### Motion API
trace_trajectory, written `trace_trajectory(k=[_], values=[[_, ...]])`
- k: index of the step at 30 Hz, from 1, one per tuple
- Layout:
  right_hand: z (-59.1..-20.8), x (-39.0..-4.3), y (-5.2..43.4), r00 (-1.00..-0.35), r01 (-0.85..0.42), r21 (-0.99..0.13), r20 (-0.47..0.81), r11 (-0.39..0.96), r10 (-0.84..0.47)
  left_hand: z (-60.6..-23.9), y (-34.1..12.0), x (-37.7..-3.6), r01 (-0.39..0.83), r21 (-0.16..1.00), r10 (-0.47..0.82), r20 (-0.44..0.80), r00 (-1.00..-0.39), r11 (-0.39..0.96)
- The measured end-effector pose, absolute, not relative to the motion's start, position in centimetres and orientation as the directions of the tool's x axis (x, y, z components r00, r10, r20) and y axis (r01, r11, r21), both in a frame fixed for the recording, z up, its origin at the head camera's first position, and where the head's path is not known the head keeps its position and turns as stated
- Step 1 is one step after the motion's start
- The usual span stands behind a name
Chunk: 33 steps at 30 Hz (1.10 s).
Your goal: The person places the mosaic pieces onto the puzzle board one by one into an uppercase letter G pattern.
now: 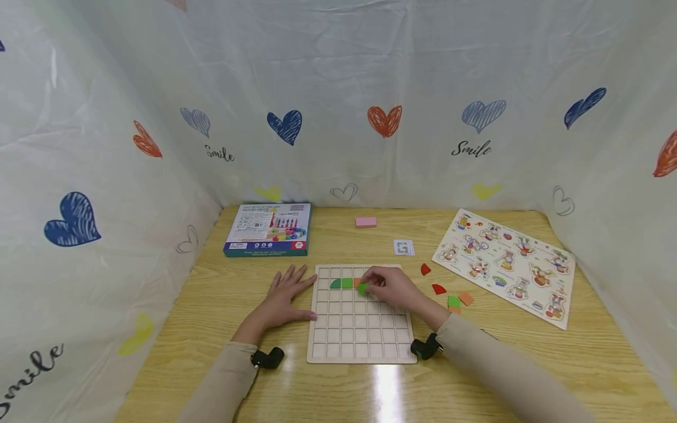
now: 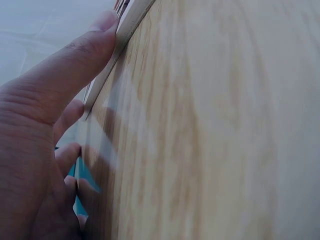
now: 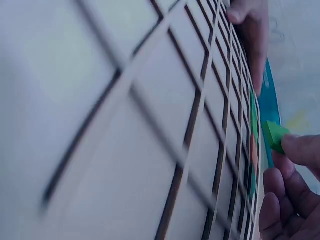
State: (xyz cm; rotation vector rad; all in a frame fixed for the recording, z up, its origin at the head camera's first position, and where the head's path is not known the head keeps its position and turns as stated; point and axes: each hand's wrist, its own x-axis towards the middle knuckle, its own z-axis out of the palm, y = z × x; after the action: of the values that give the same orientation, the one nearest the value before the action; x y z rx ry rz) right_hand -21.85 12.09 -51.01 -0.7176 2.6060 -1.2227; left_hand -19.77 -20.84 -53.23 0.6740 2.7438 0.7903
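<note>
A wooden grid board (image 1: 346,338) lies in front of me on the table. In its second row from the far side sit a dark green quarter-round tile (image 1: 335,284), a green square tile (image 1: 347,283) and an orange tile (image 1: 357,282). My right hand (image 1: 390,286) pinches a light green tile (image 3: 275,136) between thumb and fingers, close over the board by the orange tile. Fingers spread, my left hand (image 1: 282,299) rests on the table, its thumb and forefinger touching the board's left edge.
Right of the board lie red quarter-round tiles (image 1: 439,289) and orange and green square tiles (image 1: 466,298). A picture board (image 1: 508,264) is farther right. Behind stand a boxed set (image 1: 268,230), a pink block (image 1: 365,222) and a small pattern card (image 1: 404,247). Curtains surround the table.
</note>
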Motion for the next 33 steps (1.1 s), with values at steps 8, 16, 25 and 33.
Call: trace_trajectory(k=[8, 16, 25, 33], values=[[-51.1, -21.3, 7.1, -0.84, -0.427, -0.713, 0.084, 0.556, -0.537, -53.2, -20.8, -19.8, 0.368, 0.55, 0.482, -0.073, -0.873, 0.75], [-51.7, -21.1, 5.1, -0.84, -0.455, -0.646, 0.084, 0.613, -0.535, -53.0, -20.6, -19.9, 0.37, 0.552, 0.483, -0.069, -0.873, 0.747], [-51.4, -20.8, 5.2, -0.829, -0.473, -0.611, 0.064, 0.635, -0.556, -53.2, -20.8, -19.8, 0.37, 0.546, 0.478, -0.063, -0.876, 0.752], [-51.4, -20.7, 5.5, -0.817, -0.479, -0.616, 0.052, 0.626, -0.574, -53.1, -20.8, -19.7, 0.364, 0.553, 0.477, -0.07, -0.876, 0.75]])
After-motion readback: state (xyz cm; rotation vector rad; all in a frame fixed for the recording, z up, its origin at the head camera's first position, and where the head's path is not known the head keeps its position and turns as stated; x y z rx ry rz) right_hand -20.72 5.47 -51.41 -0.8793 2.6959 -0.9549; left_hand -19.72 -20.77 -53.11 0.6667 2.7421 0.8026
